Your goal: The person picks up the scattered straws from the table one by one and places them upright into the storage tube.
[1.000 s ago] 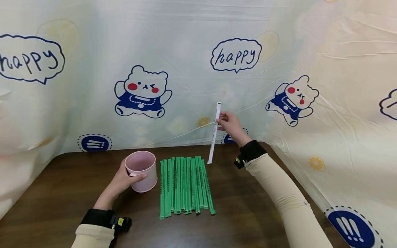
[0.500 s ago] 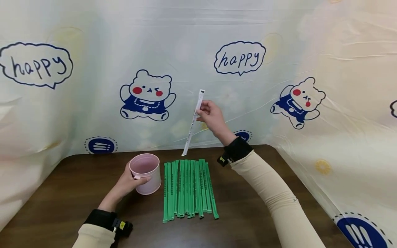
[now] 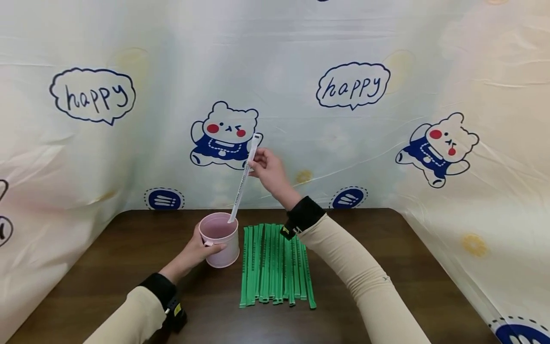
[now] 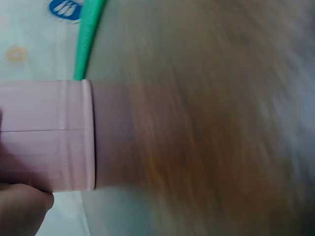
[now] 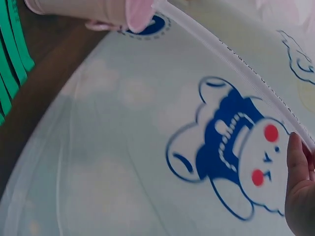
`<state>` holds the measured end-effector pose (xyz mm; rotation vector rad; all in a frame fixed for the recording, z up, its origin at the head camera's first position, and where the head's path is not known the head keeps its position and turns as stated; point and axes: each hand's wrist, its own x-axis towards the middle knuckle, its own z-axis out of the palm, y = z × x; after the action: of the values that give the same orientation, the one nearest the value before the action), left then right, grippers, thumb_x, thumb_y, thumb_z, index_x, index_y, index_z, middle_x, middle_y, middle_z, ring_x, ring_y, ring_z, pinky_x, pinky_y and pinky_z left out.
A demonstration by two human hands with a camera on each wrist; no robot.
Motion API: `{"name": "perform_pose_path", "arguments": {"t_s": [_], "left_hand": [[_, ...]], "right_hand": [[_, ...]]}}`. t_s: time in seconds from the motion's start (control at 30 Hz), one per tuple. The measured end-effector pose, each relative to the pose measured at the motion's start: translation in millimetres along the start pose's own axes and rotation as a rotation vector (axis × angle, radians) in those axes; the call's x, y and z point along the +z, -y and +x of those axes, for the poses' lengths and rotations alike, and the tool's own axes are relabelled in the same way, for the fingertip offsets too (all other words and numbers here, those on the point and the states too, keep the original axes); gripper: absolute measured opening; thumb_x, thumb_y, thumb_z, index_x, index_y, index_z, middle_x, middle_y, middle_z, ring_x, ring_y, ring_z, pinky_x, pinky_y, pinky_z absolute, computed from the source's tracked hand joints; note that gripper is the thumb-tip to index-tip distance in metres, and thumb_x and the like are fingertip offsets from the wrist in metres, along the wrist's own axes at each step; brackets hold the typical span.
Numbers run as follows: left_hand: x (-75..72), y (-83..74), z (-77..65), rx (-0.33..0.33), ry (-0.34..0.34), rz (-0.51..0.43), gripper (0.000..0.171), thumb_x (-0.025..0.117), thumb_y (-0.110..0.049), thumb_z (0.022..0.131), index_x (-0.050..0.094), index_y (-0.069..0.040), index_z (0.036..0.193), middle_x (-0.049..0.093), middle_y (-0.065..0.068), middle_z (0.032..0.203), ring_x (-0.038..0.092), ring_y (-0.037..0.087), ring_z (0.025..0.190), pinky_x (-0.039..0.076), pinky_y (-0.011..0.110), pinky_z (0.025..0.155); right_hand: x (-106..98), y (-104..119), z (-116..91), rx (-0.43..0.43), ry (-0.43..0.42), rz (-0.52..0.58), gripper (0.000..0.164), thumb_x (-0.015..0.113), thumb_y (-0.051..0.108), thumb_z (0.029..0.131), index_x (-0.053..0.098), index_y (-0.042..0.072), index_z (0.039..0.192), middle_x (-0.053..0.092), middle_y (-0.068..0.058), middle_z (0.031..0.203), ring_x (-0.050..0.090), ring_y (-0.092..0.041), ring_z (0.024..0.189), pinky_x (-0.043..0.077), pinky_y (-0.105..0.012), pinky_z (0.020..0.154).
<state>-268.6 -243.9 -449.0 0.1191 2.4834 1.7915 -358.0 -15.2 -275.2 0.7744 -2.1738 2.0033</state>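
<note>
A pink bucket stands on the table, its mouth facing up. My left hand grips it from the left side, thumb across the front; in the left wrist view the thumb shows below the bucket. My right hand pinches a long, thin white paper-wrapped stick, perhaps a straw, near its upper end. The stick slants down to the left, and its lower tip is at the bucket's rim. In the right wrist view, the white wrapped stick runs from my fingertips to the bucket's mouth.
Several green wrapped sticks lie side by side on the brown wooden table, just right of the bucket and partly beneath the right wrist. A printed cloth with bears hangs behind and along the sides.
My right hand has carried the white wrapped stick leftward, from above the right end of the green sticks to the bucket's rim. The left hand keeps its hold on the bucket.
</note>
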Motion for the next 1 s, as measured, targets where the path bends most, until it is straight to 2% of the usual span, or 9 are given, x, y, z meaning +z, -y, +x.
{"name": "perform_pose_path", "arguments": {"t_s": [0.27,0.43,0.6,0.83,1.0], "left_hand": [[-1.0,-5.6,1.9,-0.010,0.005,0.004,0.106,0.075,-0.021,0.090,-0.005,-0.002,0.157,0.022,0.028,0.158,0.029,0.044,0.143,0.027,0.066,0.123],[-3.5,-10.0,6.3,-0.034,0.014,0.003,0.105,0.073,-0.023,0.092,-0.007,-0.005,0.158,0.019,0.027,0.160,0.026,0.045,0.145,0.025,0.068,0.123],[-4.7,-10.6,6.5,-0.039,0.024,-0.008,0.103,0.072,-0.021,0.093,-0.007,-0.005,0.157,0.018,0.027,0.160,0.025,0.045,0.145,0.024,0.067,0.124],[-2.4,-10.9,1.2,-0.032,0.032,0.002,0.104,0.072,-0.022,0.094,-0.008,-0.003,0.157,0.021,0.028,0.158,0.029,0.046,0.143,0.026,0.067,0.122],[-2.0,-6.8,-3.0,-0.034,0.018,0.013,0.104,0.074,-0.022,0.092,-0.006,-0.002,0.157,0.023,0.028,0.157,0.031,0.045,0.142,0.028,0.067,0.122]], "right_hand": [[30,-27,-4,0.041,0.044,-0.047,0.028,0.054,-0.003,0.102,0.052,-0.008,0.128,0.063,-0.031,0.117,0.067,-0.037,0.104,0.062,-0.041,0.092],[47,-42,-8,0.053,0.090,-0.091,0.028,0.054,-0.003,0.101,0.052,-0.010,0.129,0.063,-0.032,0.119,0.065,-0.043,0.110,0.060,-0.043,0.095],[57,-56,-14,0.071,0.138,-0.138,0.027,0.055,-0.002,0.102,0.054,-0.010,0.128,0.065,-0.031,0.118,0.065,-0.041,0.108,0.060,-0.042,0.096],[63,-78,-25,0.065,0.138,-0.238,0.024,0.057,-0.001,0.100,0.056,-0.009,0.123,0.067,-0.028,0.113,0.065,-0.032,0.098,0.059,-0.031,0.084],[66,-86,-35,0.070,0.139,-0.229,0.024,0.057,-0.002,0.101,0.056,-0.009,0.123,0.067,-0.028,0.112,0.066,-0.033,0.097,0.059,-0.029,0.080]]}}
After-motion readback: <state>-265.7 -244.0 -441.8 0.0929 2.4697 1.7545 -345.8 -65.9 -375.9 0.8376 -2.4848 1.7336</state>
